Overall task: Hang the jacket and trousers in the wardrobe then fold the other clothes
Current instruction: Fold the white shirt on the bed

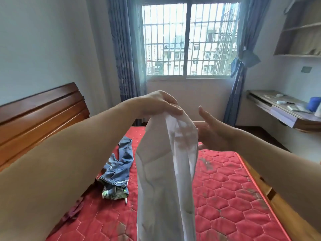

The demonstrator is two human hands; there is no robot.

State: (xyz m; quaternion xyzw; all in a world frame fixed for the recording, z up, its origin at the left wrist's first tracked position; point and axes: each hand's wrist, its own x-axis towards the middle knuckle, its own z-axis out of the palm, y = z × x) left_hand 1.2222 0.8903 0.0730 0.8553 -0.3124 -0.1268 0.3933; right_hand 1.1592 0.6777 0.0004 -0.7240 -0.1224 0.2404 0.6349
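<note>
our left hand [161,103] pinches the top of a white garment [166,171] and holds it up over the bed [225,185], the cloth hanging in one long bunched column. our right hand [213,131] sits just beside it, fingers straight and apart, holding nothing.

the risk, as we read it: that is a single pinch at one point, so the garment could slide out and drop in a heap. it also hangs twisted, and if we lay it down like this the fold would likely come out crooked. the right hand needs a second corner to spread it flat. we cannot tell what kind of garment it is, shirt or otherwise.

jeans [119,164] lie crumpled on the bed towards the headboard [40,112], with a camo-patterned piece [115,193] touching their near end. if the white cloth comes down over them, the pile tangles.

the count: one white garment, one pair of jeans, one camo piece, one dark red cloth [73,211] at the bed's near left edge. two hands, one bed. no wardrobe in view.
</note>
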